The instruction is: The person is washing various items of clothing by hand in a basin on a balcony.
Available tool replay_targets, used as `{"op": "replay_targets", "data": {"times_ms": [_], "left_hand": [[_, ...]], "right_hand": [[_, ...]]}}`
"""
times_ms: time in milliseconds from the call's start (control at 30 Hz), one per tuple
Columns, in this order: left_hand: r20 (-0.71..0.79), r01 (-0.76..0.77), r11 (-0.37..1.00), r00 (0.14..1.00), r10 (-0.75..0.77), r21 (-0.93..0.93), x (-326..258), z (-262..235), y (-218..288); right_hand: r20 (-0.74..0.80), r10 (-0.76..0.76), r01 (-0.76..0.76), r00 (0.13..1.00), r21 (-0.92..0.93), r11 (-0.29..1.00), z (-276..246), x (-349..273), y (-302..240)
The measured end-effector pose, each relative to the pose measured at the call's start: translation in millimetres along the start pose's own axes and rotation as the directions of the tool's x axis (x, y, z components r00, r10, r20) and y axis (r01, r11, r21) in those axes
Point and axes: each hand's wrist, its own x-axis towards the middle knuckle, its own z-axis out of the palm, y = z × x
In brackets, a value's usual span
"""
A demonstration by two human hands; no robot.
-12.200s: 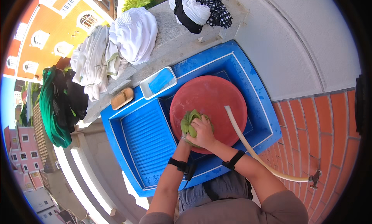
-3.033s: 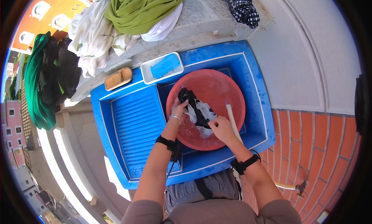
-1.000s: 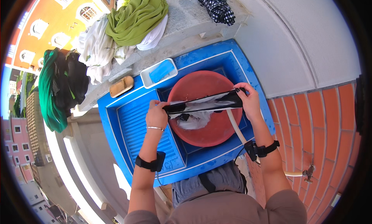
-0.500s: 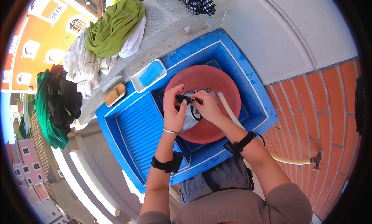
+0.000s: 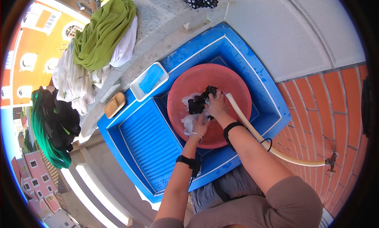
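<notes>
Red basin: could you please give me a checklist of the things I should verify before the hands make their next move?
1. Red basin sits inside the blue sink: ok.
2. Black-and-white cloth lies within the basin's rim: ok.
3. Left hand and right hand are both at the cloth: ok; how firmly they grip, cannot tell.
4. Cloth is spread flat: not ok, it is bunched up.
5. Hose has its free end over the basin: ok.
6. Hose is running: cannot tell, no stream is clearly visible.
</notes>
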Motion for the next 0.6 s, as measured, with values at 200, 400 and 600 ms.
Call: {"op": "replay_targets", "data": {"times_ms": [200, 400, 600], "left_hand": [[-0.201, 0.145, 0.984, 0.966, -0.163, -0.101, 24, -27, -6], [0.251, 0.397, 0.3, 0.87, -0.424, -0.868, -43, -53, 57], [0.251, 0.539, -0.49, 0.807, 0.535, -0.685, -37, -36, 39]], "right_hand": [[0.066, 0.24, -0.248, 0.969, 0.331, 0.91, 1, 6, 17], [0.337, 0.219, -0.38, 0.916, 0.902, 0.204, -82, -51, -16], [0.46, -0.081, -0.458, 0.884, 0.818, -0.348, -173, -110, -70]]}}
